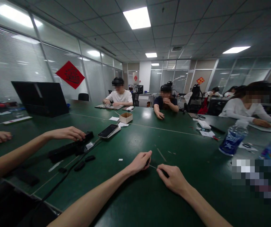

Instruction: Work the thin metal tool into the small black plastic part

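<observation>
My left hand (140, 163) and my right hand (173, 179) hover close together over the green table (184, 157), both pinching. A thin pale strip (153, 167) spans the gap between them, with a small dark part at each fingertip. Its exact kind is too small to tell. A loose thin stick (161, 154) lies just beyond my hands, apart from them.
A co-worker's hand (66, 133) rests on a black power strip (71, 146) at left. A smartphone (108, 130) lies beyond it. Further on stand a cardboard box (126, 117) and a water bottle (234, 138). Other people sit around the table.
</observation>
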A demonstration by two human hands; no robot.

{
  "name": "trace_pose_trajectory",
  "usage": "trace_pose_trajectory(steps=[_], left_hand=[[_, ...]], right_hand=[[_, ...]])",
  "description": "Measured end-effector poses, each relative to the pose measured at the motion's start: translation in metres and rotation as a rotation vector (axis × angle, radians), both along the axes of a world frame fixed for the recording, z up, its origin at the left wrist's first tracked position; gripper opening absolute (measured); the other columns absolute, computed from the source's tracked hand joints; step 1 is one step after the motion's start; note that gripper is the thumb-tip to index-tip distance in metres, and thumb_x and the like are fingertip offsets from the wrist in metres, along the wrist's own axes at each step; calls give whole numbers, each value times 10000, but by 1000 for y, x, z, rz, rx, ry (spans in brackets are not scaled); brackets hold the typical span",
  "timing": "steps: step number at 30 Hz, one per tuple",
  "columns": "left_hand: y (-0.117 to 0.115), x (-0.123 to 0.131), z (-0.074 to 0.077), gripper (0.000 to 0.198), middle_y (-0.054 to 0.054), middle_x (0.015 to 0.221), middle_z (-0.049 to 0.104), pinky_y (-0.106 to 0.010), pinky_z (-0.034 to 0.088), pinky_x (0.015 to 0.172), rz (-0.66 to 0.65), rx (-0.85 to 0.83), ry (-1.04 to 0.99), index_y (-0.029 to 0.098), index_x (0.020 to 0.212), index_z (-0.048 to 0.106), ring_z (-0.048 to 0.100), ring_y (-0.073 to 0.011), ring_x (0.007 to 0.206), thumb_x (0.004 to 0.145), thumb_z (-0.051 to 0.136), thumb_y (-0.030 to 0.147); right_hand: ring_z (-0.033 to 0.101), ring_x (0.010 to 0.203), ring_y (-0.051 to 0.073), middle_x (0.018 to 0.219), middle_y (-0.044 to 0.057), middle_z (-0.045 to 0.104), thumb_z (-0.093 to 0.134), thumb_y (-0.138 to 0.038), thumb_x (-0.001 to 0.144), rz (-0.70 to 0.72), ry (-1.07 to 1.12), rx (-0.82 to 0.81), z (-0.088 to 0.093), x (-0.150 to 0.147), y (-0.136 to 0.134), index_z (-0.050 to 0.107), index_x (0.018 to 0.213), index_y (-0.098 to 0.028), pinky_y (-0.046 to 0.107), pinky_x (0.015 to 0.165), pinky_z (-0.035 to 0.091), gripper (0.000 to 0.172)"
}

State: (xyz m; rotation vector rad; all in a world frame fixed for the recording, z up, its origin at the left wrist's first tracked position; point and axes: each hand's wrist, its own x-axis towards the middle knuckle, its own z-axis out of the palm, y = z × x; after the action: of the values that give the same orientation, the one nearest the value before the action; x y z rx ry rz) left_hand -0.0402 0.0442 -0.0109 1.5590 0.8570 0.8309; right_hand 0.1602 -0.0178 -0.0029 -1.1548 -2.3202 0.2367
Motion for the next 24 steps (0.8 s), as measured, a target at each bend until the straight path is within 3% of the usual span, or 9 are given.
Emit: trace_pose_trajectory(steps=[13, 24], left_hand=[[1, 0, -1, 578, 39, 445, 421, -212, 268, 424, 24, 38, 83, 169, 630, 451, 354, -83, 389, 852, 270, 670], [-8, 1, 6, 628, 28, 447, 468, -226, 385, 632, 128, 270, 242, 163, 572, 474, 467, -103, 476, 907, 178, 604]], right_hand=[[622, 684, 130, 839, 14, 679, 393, -341, 941, -16, -21, 49, -2, 2, 4, 629, 956, -222, 242, 661, 462, 264], [615, 651, 130, 831, 20, 680, 370, -377, 954, -61, -103, 64, -9, 4, 6, 626, 989, -228, 237, 616, 458, 298]])
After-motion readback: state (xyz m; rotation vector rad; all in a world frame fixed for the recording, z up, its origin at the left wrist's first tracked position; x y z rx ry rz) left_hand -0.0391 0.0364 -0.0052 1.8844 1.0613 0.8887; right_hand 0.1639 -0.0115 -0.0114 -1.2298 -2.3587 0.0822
